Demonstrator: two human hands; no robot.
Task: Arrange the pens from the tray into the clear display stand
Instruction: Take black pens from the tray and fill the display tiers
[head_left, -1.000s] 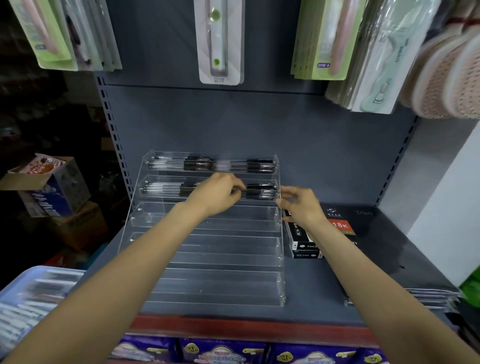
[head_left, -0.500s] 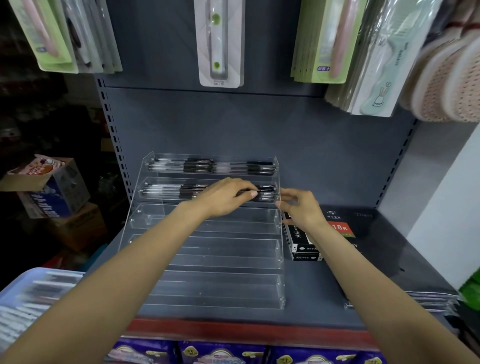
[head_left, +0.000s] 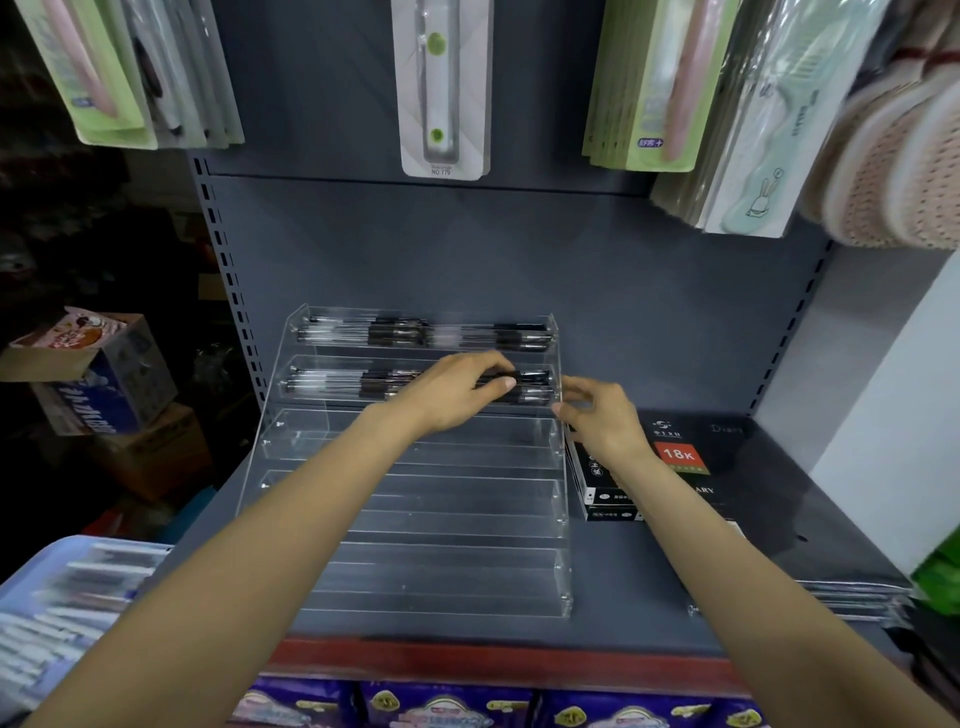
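Black-capped clear pens (head_left: 337, 384) are laid in the second tier from the top of the stepped clear acrylic display stand (head_left: 415, 519). Their right ends are pinched by the left hand (head_left: 457, 389). The stand's right edge is touched by the right hand's (head_left: 602, 421) loosely curled fingers; a grasp cannot be told. More pens lie in the pale blue tray (head_left: 31, 577), lower left.

clear acrylic tiered display stand (head_left: 415, 525): colourless | clear-barrelled pens with black grips and caps (head_left: 358, 382): in its upper tiers | dark grey metal shelf (head_left: 649, 587): red front edge | black notebook box (head_left: 691, 462): red label, white "18K" | pale blue plastic tray (head_left: 31, 577): white pens | purple packets (head_left: 436, 709): yellow motifs
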